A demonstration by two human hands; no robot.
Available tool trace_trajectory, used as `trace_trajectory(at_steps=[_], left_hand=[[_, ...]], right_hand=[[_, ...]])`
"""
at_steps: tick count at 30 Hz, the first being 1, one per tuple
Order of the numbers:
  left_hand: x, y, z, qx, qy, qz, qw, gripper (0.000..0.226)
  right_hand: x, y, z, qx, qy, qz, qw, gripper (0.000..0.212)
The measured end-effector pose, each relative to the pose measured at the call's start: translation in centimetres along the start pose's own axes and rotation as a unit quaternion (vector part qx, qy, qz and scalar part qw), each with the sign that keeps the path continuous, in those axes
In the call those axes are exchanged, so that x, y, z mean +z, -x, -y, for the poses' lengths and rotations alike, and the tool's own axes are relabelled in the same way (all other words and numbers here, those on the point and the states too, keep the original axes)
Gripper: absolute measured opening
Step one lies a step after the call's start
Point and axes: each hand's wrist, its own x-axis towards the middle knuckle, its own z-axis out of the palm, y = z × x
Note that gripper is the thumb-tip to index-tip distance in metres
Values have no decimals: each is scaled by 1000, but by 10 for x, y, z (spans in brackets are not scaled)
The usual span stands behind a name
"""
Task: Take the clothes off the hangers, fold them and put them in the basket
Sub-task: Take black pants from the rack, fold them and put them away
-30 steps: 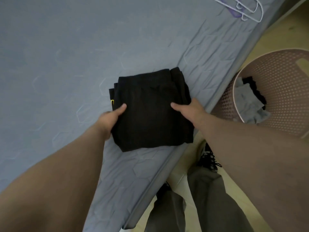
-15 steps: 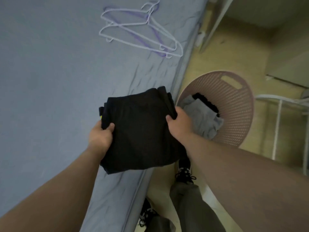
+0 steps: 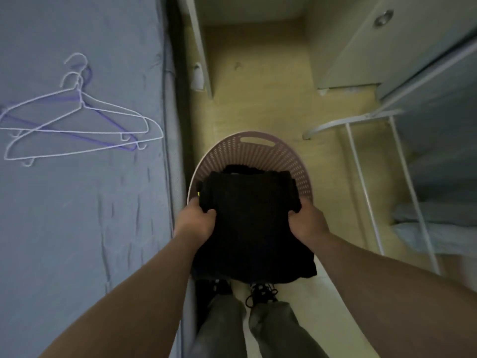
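One basket [image 3: 258, 148]. Two hands, left [image 3: 196, 224] and right [image 3: 307, 223], at the basket's near rim. One folded black garment [image 3: 253, 228] over the basket, and one more dark piece [image 3: 242, 168] inside the basket behind it. Three hangers [image 3: 80, 99] left of the basket, two white and one purple, on one bed [image 3: 77, 228]. Two black shoes [image 3: 260, 293] and two trouser legs [image 3: 273, 329] just below the basket. One white rack [image 3: 343, 122] right of the basket, two thin legs showing

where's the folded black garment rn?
Head view, centre: the black garment is gripped at its sides by the left hand and right hand, over the near part of the basket, right of the bed.
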Motion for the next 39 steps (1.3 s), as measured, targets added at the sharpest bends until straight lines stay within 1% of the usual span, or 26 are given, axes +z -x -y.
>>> trace_trajectory(at_steps=[3, 4, 6, 8, 10, 12, 13, 15, 18, 21, 23, 25, 27, 28, 29, 30, 31, 32, 33, 34, 35, 36, 38, 39], left_hand=[[22, -18, -7, 22, -60, 31, 997, 43], [30, -29, -12, 46, -79, 29, 995, 50], [39, -44, -14, 93, -127, 28, 987, 74], [47, -57, -15, 154, -217, 36, 963, 90], [54, -66, -13, 199, -286, 40, 937, 89], [61, -77, -7, 224, -338, 28, 914, 76], [68, -86, -2, 228, -351, 18, 908, 72], [81, -106, 6, 221, -353, 8, 909, 71], [100, -136, 20, 234, -360, 24, 903, 70], [120, -167, 39, 235, -390, 65, 888, 81], [127, -184, 44, 223, -394, 74, 889, 85], [130, -198, 46, 209, -404, 81, 887, 87], [129, -204, 45, 186, -445, 93, 871, 89], [128, -203, 43, 180, -472, 80, 860, 91], [126, -201, 40, 189, -503, 46, 842, 94], [126, -198, 37, 219, -536, 2, 815, 97], [128, -193, 31, 269, -562, -34, 782, 101], [131, -188, 25, 327, -578, -45, 746, 104], [137, -184, 20, 380, -591, -31, 711, 106], [144, -183, 15, 408, -611, -3, 679, 110], [149, -184, 11, 408, -637, 21, 654, 117], [152, -188, 7, 392, -663, 34, 636, 126], [152, -203, 5, 343, -708, 33, 617, 143], [150, -211, 7, 322, -722, 36, 611, 148]], right_hand=[[12, -16, -10, 39, -1, 5, 999, 55], [16, -24, -12, 40, -10, 0, 999, 61], [28, -35, -14, 22, -17, -7, 1000, 73], [42, -49, -18, -18, 0, -14, 1000, 85], [52, -60, -20, -58, 32, -7, 998, 89], [61, -73, -25, -64, 71, 8, 995, 84], [68, -82, -29, -66, 89, 9, 994, 81], [82, -99, -37, -73, 118, 17, 990, 77], [105, -123, -50, -82, 144, 40, 985, 77], [129, -149, -66, -82, 167, 59, 981, 78], [140, -160, -73, -81, 183, 68, 977, 76], [145, -169, -77, -59, 193, 74, 977, 79], [147, -171, -76, -39, 206, 58, 976, 80], [147, -169, -74, -45, 226, 29, 973, 82], [146, -168, -71, -70, 255, -7, 964, 84], [145, -166, -68, -110, 292, -39, 949, 87], [145, -166, -65, -156, 337, -57, 927, 90], [145, -166, -61, -199, 381, -55, 901, 93], [148, -166, -57, -234, 418, -39, 877, 96], [150, -167, -52, -257, 445, -22, 858, 98], [153, -170, -48, -266, 466, -9, 844, 101], [156, -173, -44, -266, 484, 1, 833, 106], [161, -181, -39, -253, 521, 15, 815, 117], [164, -187, -38, -237, 534, 23, 811, 123]])
